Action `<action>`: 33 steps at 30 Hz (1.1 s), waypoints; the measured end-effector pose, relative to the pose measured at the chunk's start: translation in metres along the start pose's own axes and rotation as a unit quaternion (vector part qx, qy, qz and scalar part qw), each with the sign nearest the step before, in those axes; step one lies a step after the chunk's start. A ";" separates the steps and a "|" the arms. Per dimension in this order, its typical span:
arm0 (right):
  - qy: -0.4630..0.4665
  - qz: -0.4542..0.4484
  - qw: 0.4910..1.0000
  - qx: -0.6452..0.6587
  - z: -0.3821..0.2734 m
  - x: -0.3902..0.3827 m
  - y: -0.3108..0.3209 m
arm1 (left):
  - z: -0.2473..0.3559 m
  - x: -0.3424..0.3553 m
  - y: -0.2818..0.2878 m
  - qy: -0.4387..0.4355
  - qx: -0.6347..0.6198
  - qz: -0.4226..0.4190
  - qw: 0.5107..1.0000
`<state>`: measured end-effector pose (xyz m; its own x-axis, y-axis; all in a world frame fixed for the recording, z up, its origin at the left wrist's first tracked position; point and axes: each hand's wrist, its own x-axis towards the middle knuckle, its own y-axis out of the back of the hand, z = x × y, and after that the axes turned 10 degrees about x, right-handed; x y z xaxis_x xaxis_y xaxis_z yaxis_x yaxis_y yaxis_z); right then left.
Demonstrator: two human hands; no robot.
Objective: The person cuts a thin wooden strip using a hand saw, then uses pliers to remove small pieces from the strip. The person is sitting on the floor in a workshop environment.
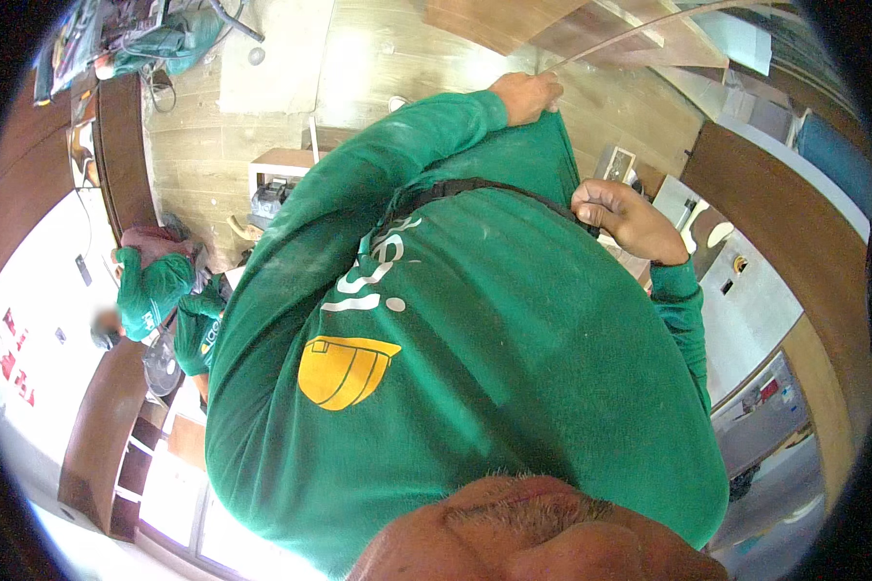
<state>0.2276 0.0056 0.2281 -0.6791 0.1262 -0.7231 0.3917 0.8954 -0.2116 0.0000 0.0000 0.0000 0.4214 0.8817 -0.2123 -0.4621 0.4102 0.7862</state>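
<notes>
- Nearest the camera — the wearer's face [513, 557], above the green long-sleeved cloth shirt [513, 358].
- Left hand [525, 99]: fingers pinch the shirt's stretched edge.
- Right hand [628, 221]: curled fingers pinch the narrow black strap [463, 185] crossing the shirt.
- Apparently strap adjustment — next calls for taut cloth.

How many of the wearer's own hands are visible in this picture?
2: the left hand grips the green shirt near its edge; the right hand is closed at the dark strap. Neither is fully hidden.
</notes>
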 end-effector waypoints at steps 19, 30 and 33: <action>-0.176 0.174 0.966 0.072 0.082 -0.002 0.017 | 0.051 -0.446 0.006 0.371 -0.517 -0.052 0.769; -0.185 0.176 0.962 -0.094 0.056 0.060 -0.006 | 0.077 -0.480 -0.028 0.403 -0.561 0.157 0.705; -0.178 0.180 0.961 -0.114 0.052 0.071 -0.011 | 0.061 -0.480 -0.006 0.404 -0.493 0.155 0.755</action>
<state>0.2074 -0.0174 0.1450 -0.2533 0.3266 -0.9106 0.3880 0.8966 0.2136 -0.1518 -0.4396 0.1328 -0.2559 0.6627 -0.7038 -0.9647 -0.2216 0.1421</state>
